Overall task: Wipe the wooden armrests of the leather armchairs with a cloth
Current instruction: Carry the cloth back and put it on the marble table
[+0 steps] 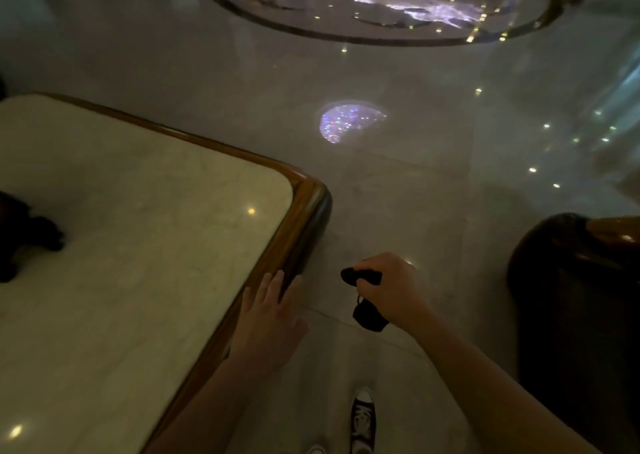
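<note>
A dark cloth (pixel 367 301) sits bunched in the right hand (pixel 391 287), low and right of centre, part of it dangling below the fist. The left hand (pixel 270 318) is spread flat, fingers against the wooden rim of the marble surface (pixel 298 231) at lower left. A dark leather armchair (pixel 581 308) fills the right edge, above the glossy floor (pixel 433 193).

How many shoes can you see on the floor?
2: one black sneaker below the right hand, and a white toe tip at the bottom edge, mostly cut off.
</note>
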Motion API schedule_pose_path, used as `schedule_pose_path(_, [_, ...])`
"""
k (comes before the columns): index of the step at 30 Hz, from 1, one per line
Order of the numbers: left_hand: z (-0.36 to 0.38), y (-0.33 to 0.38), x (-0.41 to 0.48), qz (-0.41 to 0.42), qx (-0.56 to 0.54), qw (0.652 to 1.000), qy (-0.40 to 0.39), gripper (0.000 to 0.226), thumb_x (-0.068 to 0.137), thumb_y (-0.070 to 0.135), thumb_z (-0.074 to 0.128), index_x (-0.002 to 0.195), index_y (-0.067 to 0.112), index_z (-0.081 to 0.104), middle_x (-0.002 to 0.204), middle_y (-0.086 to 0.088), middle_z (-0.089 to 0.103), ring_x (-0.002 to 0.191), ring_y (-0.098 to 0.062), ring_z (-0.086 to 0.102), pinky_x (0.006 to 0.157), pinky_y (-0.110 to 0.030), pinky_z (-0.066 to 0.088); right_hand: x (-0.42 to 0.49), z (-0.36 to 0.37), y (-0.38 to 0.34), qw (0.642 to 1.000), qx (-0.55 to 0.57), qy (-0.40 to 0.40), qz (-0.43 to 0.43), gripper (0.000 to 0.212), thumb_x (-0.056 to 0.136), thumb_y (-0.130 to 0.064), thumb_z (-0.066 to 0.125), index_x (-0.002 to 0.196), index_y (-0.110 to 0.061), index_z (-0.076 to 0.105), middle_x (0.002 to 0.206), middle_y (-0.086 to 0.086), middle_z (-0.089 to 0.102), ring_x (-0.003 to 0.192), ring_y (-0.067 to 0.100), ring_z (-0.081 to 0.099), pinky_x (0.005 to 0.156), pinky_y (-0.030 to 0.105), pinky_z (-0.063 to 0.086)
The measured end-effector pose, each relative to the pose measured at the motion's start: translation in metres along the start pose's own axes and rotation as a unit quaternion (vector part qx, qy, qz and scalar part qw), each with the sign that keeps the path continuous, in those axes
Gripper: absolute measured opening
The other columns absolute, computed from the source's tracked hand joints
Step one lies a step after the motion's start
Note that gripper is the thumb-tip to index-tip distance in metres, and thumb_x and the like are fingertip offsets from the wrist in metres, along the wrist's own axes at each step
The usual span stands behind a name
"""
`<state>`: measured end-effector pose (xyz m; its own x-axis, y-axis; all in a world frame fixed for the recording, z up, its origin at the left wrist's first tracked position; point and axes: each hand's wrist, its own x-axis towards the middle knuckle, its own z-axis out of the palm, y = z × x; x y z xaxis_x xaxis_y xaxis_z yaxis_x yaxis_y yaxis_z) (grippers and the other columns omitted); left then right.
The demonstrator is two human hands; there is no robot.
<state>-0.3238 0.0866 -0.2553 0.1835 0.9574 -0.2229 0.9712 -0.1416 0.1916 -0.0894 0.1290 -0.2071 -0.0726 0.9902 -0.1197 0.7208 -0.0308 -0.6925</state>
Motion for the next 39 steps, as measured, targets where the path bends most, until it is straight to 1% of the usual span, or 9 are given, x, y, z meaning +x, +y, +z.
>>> schedule_pose_path(2, [0.000,-0.007,0.005,-0.034,0.000,0.999,0.003,0.074,0.098,0.059,0.030,0.157,0.033,-0.007,0.167,-0.004,-0.006,0.152,-0.024,-0.009,0.122,-0.052,0.000,0.020,0.006,-0.005,0.999,0.001,-0.026,-0.022,0.013,0.080,-0.012,0.065,0.080,-0.020,0.075,0.071,0.002,0.070,0.061,-0.005,0.063,0.046,0.009,0.042])
schedule_pose_path(6, [0.003,-0.018,0.010,-0.118,-0.018,0.993,0.012,0.072,0.098,0.059,0.029,0.156,0.034,-0.007,0.167,-0.003,-0.009,0.152,-0.024,-0.011,0.122,-0.053,-0.001,0.061,0.023,-0.012,0.991,-0.002,-0.108,-0.082,0.012,0.085,-0.005,0.060,0.082,0.003,0.068,0.071,0.024,0.065,0.064,0.037,0.063,0.054,0.027,0.050])
schedule_pose_path(8, [0.006,-0.026,0.011,-0.150,-0.020,0.988,0.015,0.071,0.099,0.058,0.028,0.157,0.033,-0.006,0.167,-0.004,-0.009,0.152,-0.025,-0.012,0.122,-0.053,0.001,0.079,0.033,-0.016,0.985,-0.009,-0.139,-0.098,0.013,0.088,-0.010,0.060,0.082,-0.004,0.071,0.070,0.016,0.067,0.062,0.030,0.065,0.062,0.042,0.056])
schedule_pose_path(11, [0.011,-0.039,0.008,-0.195,-0.030,0.980,0.017,0.070,0.099,0.057,0.028,0.157,0.033,-0.002,0.167,-0.004,-0.007,0.152,-0.026,-0.010,0.121,-0.053,0.002,0.100,0.051,-0.023,0.974,-0.005,-0.184,-0.135,0.015,0.089,-0.017,0.061,0.078,-0.017,0.070,0.068,0.008,0.067,0.060,0.023,0.066,0.063,0.049,0.057])
schedule_pose_path(15, [0.018,-0.066,0.004,-0.239,-0.050,0.970,0.022,0.069,0.099,0.056,0.029,0.158,0.031,0.003,0.167,-0.006,-0.005,0.152,-0.028,-0.008,0.121,-0.054,0.004,0.122,0.084,-0.043,0.962,-0.037,-0.223,-0.151,0.020,0.093,-0.032,0.061,0.109,-0.025,0.072,0.098,-0.005,0.066,0.080,0.012,0.065,0.076,0.041,0.058])
schedule_pose_path(23, [0.056,-0.171,0.000,-0.310,-0.071,0.948,0.016,0.070,0.098,0.059,0.027,0.157,0.032,0.000,0.167,-0.004,-0.005,0.152,-0.027,-0.009,0.121,-0.053,0.003,0.159,0.198,-0.085,0.945,-0.107,-0.261,-0.165,0.033,0.095,-0.037,0.058,0.126,-0.027,0.064,0.134,-0.006,0.051,0.124,0.017,0.049,0.099,0.035,0.045])
schedule_pose_path(26, [0.081,-0.219,0.005,-0.326,-0.090,0.941,0.010,0.071,0.098,0.058,0.028,0.158,0.031,0.001,0.167,-0.006,-0.004,0.152,-0.028,-0.009,0.121,-0.054,0.002,0.175,0.254,-0.093,0.948,-0.112,-0.256,-0.155,0.032,0.095,-0.034,0.059,0.126,-0.026,0.064,0.140,-0.007,0.047,0.132,0.018,0.038,0.099,0.027,0.035])
schedule_pose_path(33, [0.164,-0.310,0.040,-0.324,-0.090,0.942,-0.020,0.071,0.097,0.058,0.024,0.157,0.032,-0.005,0.167,-0.007,-0.007,0.151,-0.031,-0.014,0.120,-0.059,-0.001,0.229,0.385,-0.094,0.952,-0.135,-0.230,-0.149,0.030,0.096,-0.032,0.058,0.125,-0.028,0.063,0.139,-0.010,0.046,0.125,0.018,0.040,0.091,0.025,0.041])
schedule_pose_path(39, [0.242,-0.359,0.087,-0.357,-0.074,0.931,-0.012,0.075,0.091,0.068,0.008,0.156,0.033,-0.009,0.166,-0.010,-0.009,0.150,-0.035,-0.017,0.117,-0.065,-0.001,0.280,0.474,-0.067,0.944,-0.165,-0.203,-0.202,0.028,0.096,-0.032,0.058,0.123,-0.027,0.063,0.142,-0.006,0.044,0.125,0.023,0.037,0.091,0.038,0.052])
